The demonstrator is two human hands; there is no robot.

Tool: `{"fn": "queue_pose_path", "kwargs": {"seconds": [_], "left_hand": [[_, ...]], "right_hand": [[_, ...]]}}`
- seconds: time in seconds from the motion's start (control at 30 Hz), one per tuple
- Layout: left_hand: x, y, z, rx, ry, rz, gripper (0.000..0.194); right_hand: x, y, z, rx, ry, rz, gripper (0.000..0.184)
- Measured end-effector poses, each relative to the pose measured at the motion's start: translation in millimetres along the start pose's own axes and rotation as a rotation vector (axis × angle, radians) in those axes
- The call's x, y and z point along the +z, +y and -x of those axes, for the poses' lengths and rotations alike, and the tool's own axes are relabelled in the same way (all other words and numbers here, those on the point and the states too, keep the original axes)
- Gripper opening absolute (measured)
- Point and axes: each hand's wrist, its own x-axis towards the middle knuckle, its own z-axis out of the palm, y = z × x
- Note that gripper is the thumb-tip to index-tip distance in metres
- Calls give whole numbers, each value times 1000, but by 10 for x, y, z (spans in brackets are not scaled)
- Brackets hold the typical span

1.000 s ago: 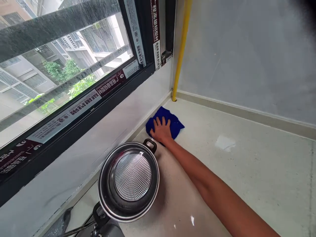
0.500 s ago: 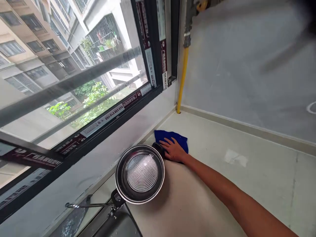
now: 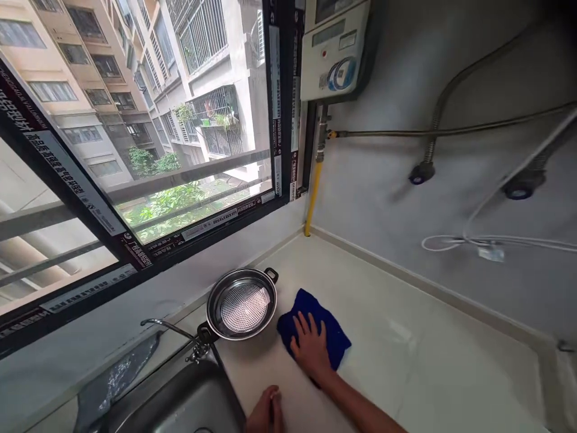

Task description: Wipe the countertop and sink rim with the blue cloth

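Observation:
My right hand [image 3: 311, 349] lies on a dark blue cloth [image 3: 334, 334], with its fingers spread flat over it. The cloth rests partly crumpled on the pale countertop [image 3: 360, 385]. My left hand [image 3: 265, 412] shows at the bottom edge, near the sink, with its fingers curled together and nothing visible in them. Just left of the cloth stands a black-rimmed metal pan [image 3: 243, 305] with two side handles and a dimpled, shiny bottom. Neither hand touches the pan.
A steel sink [image 3: 193, 391] with a faucet [image 3: 174, 329] lies at lower left, a grey plastic sheet [image 3: 119, 379] beside it. A yellow pipe [image 3: 312, 198] enters the counter's back corner below a meter box [image 3: 336, 57]. Cables [image 3: 487, 240] hang on the right wall.
My right hand and the cloth have moved away from the back corner, to the right of the pan and nearer me. My left hand has come into view. The camera view has shifted.

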Motion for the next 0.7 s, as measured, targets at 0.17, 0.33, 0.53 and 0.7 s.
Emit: {"fn": "queue_pose_path", "kwargs": {"seconds": [0.17, 0.33, 0.53, 0.7], "left_hand": [[-52, 39, 112, -54, -107, 10, 46], [-133, 155, 323, -63, -87, 29, 53], [-68, 162, 509, -23, -132, -148, 53], [-60, 221, 503, -79, -187, -228, 52]], "right_hand": [[12, -446, 601, 140, -2, -153, 58], [-109, -545, 1087, 5, -112, -333, 50], [-315, -231, 955, -129, -7, -326, 47], [-279, -124, 717, -215, -23, -205, 53]]}}
